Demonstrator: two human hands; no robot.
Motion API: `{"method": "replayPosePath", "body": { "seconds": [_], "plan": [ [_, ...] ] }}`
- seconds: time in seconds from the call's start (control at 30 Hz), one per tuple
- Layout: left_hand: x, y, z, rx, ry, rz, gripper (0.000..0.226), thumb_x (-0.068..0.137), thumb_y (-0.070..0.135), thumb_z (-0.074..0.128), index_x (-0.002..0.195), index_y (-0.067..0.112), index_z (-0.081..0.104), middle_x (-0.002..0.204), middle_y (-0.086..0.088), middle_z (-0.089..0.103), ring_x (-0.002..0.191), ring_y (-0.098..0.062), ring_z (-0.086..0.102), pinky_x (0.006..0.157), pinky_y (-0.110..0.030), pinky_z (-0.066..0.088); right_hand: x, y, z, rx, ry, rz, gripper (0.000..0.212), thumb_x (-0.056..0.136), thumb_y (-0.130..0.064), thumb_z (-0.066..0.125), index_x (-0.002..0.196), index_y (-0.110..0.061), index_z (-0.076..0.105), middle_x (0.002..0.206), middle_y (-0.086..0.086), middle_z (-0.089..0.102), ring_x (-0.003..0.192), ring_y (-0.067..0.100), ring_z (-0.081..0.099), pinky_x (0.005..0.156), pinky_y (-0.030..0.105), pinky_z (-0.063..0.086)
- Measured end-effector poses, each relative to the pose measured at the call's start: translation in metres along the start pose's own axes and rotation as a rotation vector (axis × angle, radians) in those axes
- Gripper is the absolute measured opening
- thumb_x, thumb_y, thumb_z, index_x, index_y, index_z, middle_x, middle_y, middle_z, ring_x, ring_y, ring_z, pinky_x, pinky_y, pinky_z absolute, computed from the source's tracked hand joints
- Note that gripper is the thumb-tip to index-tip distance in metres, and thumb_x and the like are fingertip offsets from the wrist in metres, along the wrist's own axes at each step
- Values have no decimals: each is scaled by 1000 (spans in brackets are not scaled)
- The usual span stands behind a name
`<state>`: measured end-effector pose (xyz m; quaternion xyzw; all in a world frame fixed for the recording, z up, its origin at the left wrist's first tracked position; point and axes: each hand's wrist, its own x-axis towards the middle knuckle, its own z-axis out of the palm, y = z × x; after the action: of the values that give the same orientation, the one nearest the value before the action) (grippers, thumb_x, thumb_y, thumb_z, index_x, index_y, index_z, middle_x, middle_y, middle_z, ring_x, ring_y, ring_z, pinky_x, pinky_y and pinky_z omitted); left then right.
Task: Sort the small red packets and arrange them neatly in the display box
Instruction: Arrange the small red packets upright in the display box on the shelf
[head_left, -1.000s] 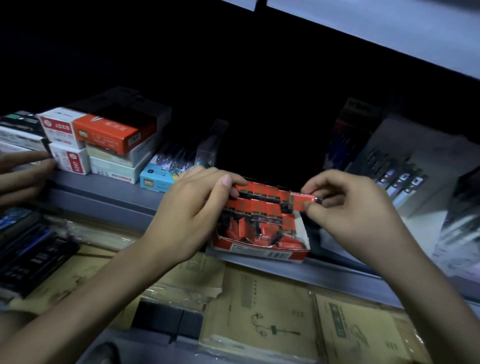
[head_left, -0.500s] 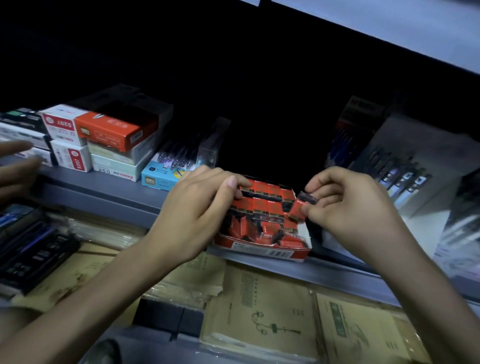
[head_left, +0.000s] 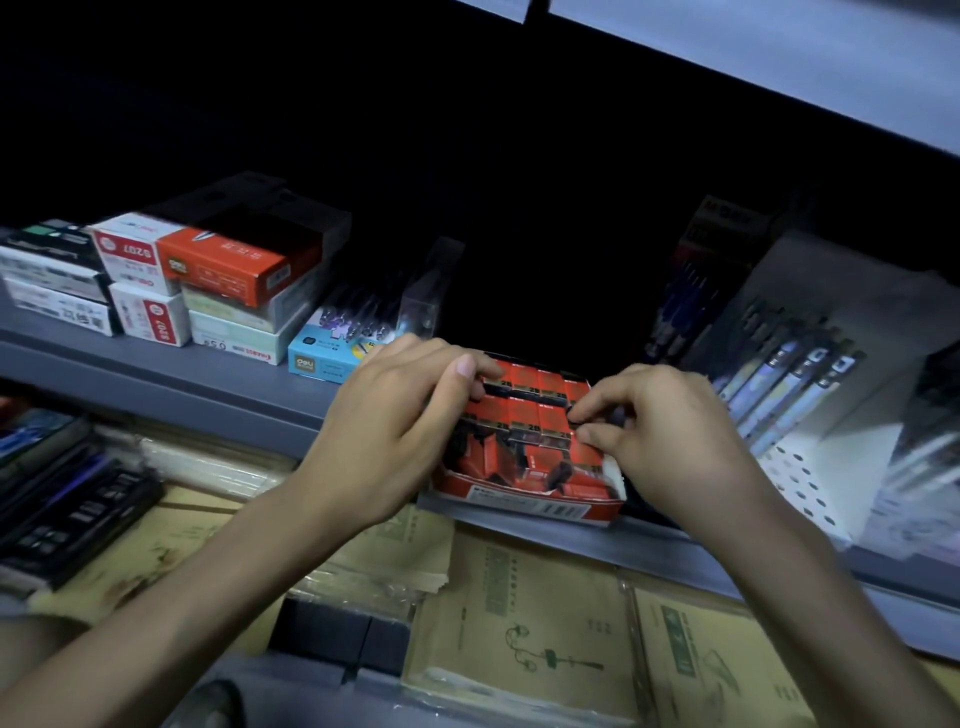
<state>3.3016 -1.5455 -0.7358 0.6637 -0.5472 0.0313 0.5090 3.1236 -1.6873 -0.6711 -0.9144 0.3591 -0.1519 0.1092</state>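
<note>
**Red packets partly ordered in box at shelf edge**

We find the red packets (head_left: 524, 415) inside the open red display box (head_left: 524, 503), which sits at the front edge of the grey shelf (head_left: 171, 374). The rear packets stand in tidy rows; those at the front lie jumbled. The left hand (head_left: 395, 431) covers the box's left side, fingers curled onto the back row, gripping that end of the packets. The right hand (head_left: 660, 441) is at the box's right side, thumb and forefinger pinched on a packet in the second row. Stacked stationery boxes (head_left: 208, 280) stand further left on the shelf, a pen rack (head_left: 789, 374) to the right. Brown paper pads (head_left: 524, 634) lie on the level below.
</note>
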Motion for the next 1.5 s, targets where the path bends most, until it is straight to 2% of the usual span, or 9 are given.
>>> {"method": "replayPosePath", "body": {
  "seconds": [0.17, 0.3, 0.47, 0.7, 0.83, 0.97, 1.23, 1.37, 1.5],
  "plan": [
    [-1, -1, -1, 33, -8, 13, 45, 111, 38, 31, 116, 28, 74, 95, 19, 67, 97, -9, 59, 91, -37, 44, -6, 5, -4, -69, -22, -83, 9, 89, -25, 79, 97, -30, 80, 95, -18, 68, 84, 1, 60, 72, 13, 43],
    [-2, -2, -1, 49, -19, 16, 45, 111, 38, 30, 116, 29, 74, 94, 17, 67, 97, -10, 57, 91, -38, 44, -13, 7, -9, -184, -146, -120, 36, 92, -38, 74, 127, -32, 71, 124, -17, 65, 106, 7, 47, 96, 31, 44],
    [-1, -1, 1, 36, -19, 7, 46, 111, 38, 30, 116, 28, 74, 95, 17, 68, 98, -10, 58, 91, -36, 43, -14, 7, -18, -147, -258, -69, 39, 94, -44, 69, 133, -40, 63, 80, -16, 39, 72, 0, 40, 62, 18, 31],
    [-1, -1, 4, 28, -9, 15, 46, 111, 38, 30, 116, 27, 75, 95, 17, 68, 98, -12, 58, 92, -38, 43, -5, 5, -23, -116, -301, -65, 41, 87, -41, 78, 125, -42, 62, 118, -14, 53, 98, 2, 42, 71, 6, 30],
    [-2, -2, 4, 20, -9, 11, 46, 112, 38, 30, 115, 28, 74, 95, 17, 69, 100, -11, 59, 92, -38, 44, 2, 3, -26, -92, -342, -61, 35, 85, -33, 82, 115, -35, 64, 97, -24, 52, 82, -3, 46, 62, 9, 32],
    [-2, -2, 4, 29, -13, 6, 44, 112, 37, 31, 115, 29, 74, 95, 17, 69, 100, -11, 58, 92, -39, 43, 6, 6, -24, -76, -389, -60, 31, 85, -31, 84, 110, -35, 66, 116, -16, 63, 97, 0, 55, 72, 14, 37],
    [-3, -3, 3, 41, -20, 9, 45, 112, 38, 30, 113, 28, 74, 96, 17, 69, 100, -12, 58, 91, -40, 44, -2, 6, -13, -150, -148, -140, 13, 81, -35, 85, 88, -29, 77, 99, -12, 56, 91, 8, 57, 81, 29, 48],
    [-3, -3, 2, 29, -15, 5, 46, 112, 39, 30, 113, 28, 75, 97, 16, 70, 100, -10, 58, 91, -39, 45, -1, 5, -19, -133, -209, -111, 16, 79, -33, 87, 90, -30, 76, 98, -14, 59, 88, 4, 58, 72, 17, 43],
    [-3, -3, 2, 27, -9, 7, 46, 112, 38, 31, 112, 27, 75, 98, 16, 71, 100, -11, 59, 92, -35, 44, -1, 1, -15, -212, -159, -116, 20, 76, -36, 89, 85, -32, 72, 96, -15, 55, 87, 8, 59, 79, 33, 52]
  ]
}}
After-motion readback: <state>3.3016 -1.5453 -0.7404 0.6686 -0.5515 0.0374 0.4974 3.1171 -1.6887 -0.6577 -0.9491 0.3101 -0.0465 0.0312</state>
